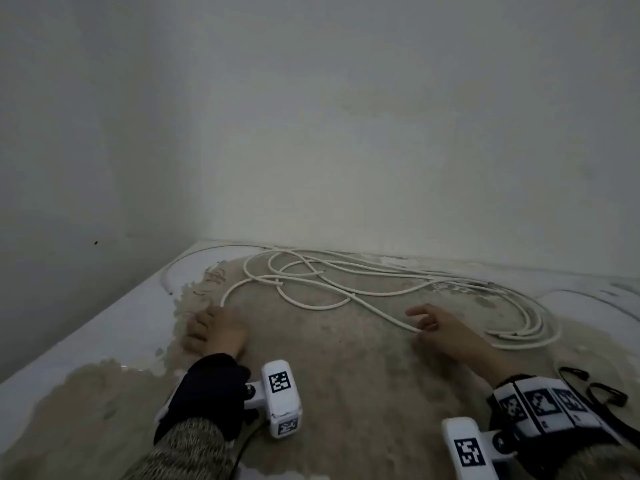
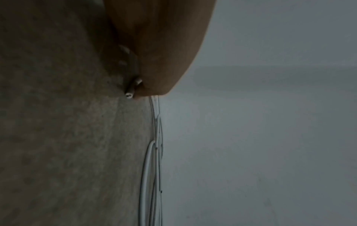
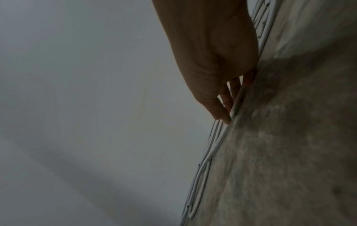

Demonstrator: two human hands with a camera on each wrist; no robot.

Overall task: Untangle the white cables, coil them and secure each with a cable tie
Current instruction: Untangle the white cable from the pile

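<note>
1. The white cables (image 1: pixel 346 285) are lying loose and crossed over one another on the worn counter (image 1: pixel 346 375), spreading from the far left corner by the wall (image 1: pixel 346 133) round to a bundle of nested loops at the right. Nothing is coiled yet, so I judge that the untangling step is in hand and the task is sitting near its beginning.

2. The left hand (image 1: pixel 216 329) is pressing knuckles-up on the counter with its fingers curled under. The left wrist view is showing a cut cable end (image 2: pixel 129 94) poking out from beneath that hand, so it is grasping, or at least pinning, one end of a cable.

3. The right hand (image 1: pixel 440 327) is reaching to a strand near the middle of the counter. Its thumb and fingertips (image 3: pixel 225 117) are closing on that strand in a light pinch, while the remaining fingers are fanning out relaxed.

4. Two black cable ties (image 1: pixel 595 386) are lying on the counter near the right wrist, untouched.

5. The next move is probably calling for the right hand to be lifting and drawing its strand out of the crossings while the left hand is anchoring the end. The pull should be slow, since the loops at the far side are overlapping and could be tightening into a knot.
</note>
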